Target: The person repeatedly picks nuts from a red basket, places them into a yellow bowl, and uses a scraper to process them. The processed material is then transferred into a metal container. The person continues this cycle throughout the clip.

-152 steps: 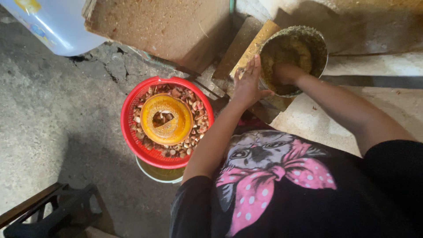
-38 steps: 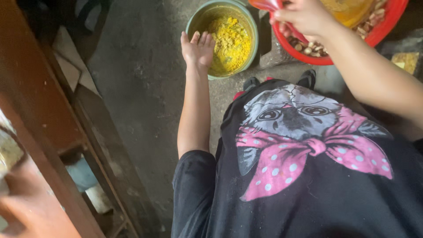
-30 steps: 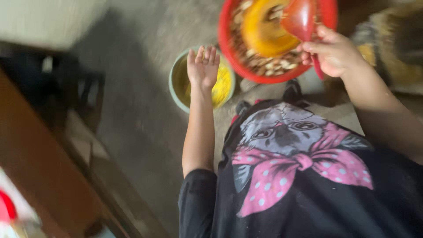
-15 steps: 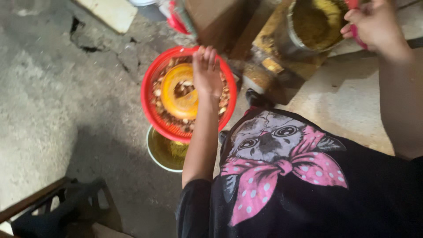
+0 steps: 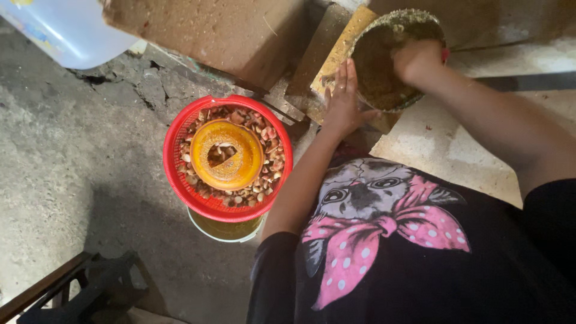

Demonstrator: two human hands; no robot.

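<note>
Both hands back at the round metal bowl of brownish mash

My left hand [image 5: 343, 102] is flat and open now, fingers together, pressed against the near rim of the metal bowl [image 5: 414, 21] to steady it, where half a second ago it hung over the red basket [image 5: 180, 186]. My right hand [image 5: 418, 60] has come down from above the rim into the bowl, curled over the mash; something red peeks out past it, but I cannot tell whether I grip it. The bowl sits tilted on the wooden blocks [image 5: 336, 54]. The red basket of nuts, with the orange dish [image 5: 240, 168] in it, rests untouched on a green bowl [image 5: 225, 231], well left of my arm. So the work is in the mash again, I'd say.
</note>
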